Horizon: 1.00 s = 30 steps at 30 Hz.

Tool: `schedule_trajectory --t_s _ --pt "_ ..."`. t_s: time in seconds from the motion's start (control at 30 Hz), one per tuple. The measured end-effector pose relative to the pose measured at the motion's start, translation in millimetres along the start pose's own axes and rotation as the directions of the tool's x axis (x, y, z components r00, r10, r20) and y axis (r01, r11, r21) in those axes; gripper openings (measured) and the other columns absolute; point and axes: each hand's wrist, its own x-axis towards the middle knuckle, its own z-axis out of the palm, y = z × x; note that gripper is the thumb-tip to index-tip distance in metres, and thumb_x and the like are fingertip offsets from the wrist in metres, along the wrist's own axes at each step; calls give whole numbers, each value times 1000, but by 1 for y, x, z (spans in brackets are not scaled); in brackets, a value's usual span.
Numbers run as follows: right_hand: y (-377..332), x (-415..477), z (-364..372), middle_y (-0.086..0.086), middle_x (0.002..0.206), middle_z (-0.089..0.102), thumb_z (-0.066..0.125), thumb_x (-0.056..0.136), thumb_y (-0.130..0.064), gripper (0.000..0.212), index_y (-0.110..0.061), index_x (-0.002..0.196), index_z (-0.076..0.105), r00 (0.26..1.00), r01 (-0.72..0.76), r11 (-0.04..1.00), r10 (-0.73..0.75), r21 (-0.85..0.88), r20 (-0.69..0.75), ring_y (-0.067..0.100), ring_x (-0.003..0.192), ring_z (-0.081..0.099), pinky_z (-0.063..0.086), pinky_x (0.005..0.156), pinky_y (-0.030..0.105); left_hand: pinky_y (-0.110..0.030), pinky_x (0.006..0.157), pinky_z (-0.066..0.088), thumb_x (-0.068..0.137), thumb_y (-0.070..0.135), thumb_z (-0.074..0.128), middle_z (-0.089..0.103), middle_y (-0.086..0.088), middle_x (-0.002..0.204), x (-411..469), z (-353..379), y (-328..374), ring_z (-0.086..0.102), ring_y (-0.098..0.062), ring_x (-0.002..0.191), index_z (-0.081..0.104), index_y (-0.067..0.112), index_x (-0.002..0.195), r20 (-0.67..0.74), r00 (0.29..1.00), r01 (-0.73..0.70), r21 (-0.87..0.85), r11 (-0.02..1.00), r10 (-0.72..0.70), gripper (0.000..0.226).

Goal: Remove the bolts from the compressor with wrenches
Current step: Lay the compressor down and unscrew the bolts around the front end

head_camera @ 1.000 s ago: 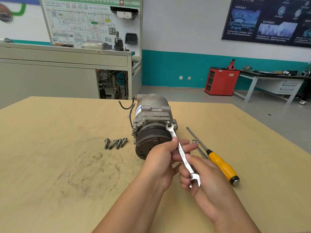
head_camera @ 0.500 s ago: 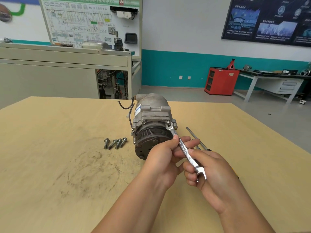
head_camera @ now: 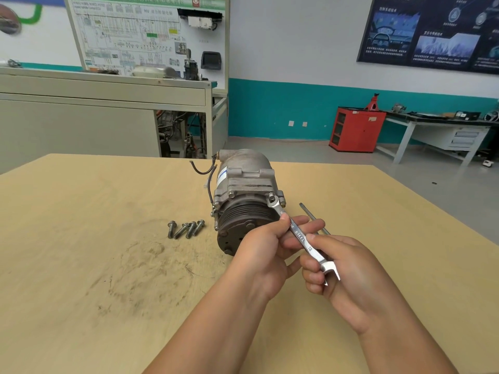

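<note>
Fingers [head_camera: 303,222] of L hand [head_camera: 259,255] & R hand [head_camera: 351,276] pinch open-end wrench [head_camera: 299,237]; handle swung right in last sec, head on compressor [head_camera: 243,182] bolt [head_camera: 271,196], so probably loosening.

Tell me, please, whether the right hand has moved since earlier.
Yes: the right hand swung right with the wrench, now covering the orange handle of the screwdriver.

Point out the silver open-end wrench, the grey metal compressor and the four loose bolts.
silver open-end wrench [head_camera: 299,235]: head view, stamped shaft.
grey metal compressor [head_camera: 243,163]: head view, upper housing.
four loose bolts [head_camera: 190,230]: head view, third bolt's shank.
</note>
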Motion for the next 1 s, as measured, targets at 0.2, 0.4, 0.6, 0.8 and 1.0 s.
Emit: schedule_trajectory --t_s 0.2,0.4,0.6,0.8,1.0 --pt "-11 5 -8 0 44 41 43 93 -11 36 0 74 71 997 -52 999 51 12 53 9 33 35 31 32 19 -36 66 43 101 26 36 75 -2 96 1 2 4 64 -11 51 57 10 98 55 998 23 -44 999 -21 27" --pt "-27 11 -10 -2 44 41 50 71 -18 32 5 75 72 966 -189 968 154 163 206 7 31 37 34 31 16 -36 76 46 99 27 39 75 0 97 5 1 9 69 -12 64 59 12 97 90 996 33 -83 996 -25 25" --pt "-18 12 -12 -2 44 41 51 72 -18 29 -1 67 73 962 -214 952 165 221 218 7 31 37 35 31 17 -35 73 46 99 28 40 75 -1 94 5 -1 7 68 -12 60 60 12 96 74 997 40 -50 998 -36 26" --pt "-14 12 -5 -3 40 36 55 68 -14 15 -10 82 60 980 -166 934 122 316 154 6 29 34 31 31 14 -36 78 45 97 34 46 74 3 80 3 2 7 64 -12 69 65 16 91 14 998 57 15 998 -58 27" --pt "-11 9 0 -3 40 36 49 87 -11 11 -11 80 57 989 -113 962 85 249 123 7 29 33 30 31 16 -34 74 47 93 32 53 74 2 79 3 1 6 63 -10 64 68 13 87 -37 999 8 21 1000 -7 24"
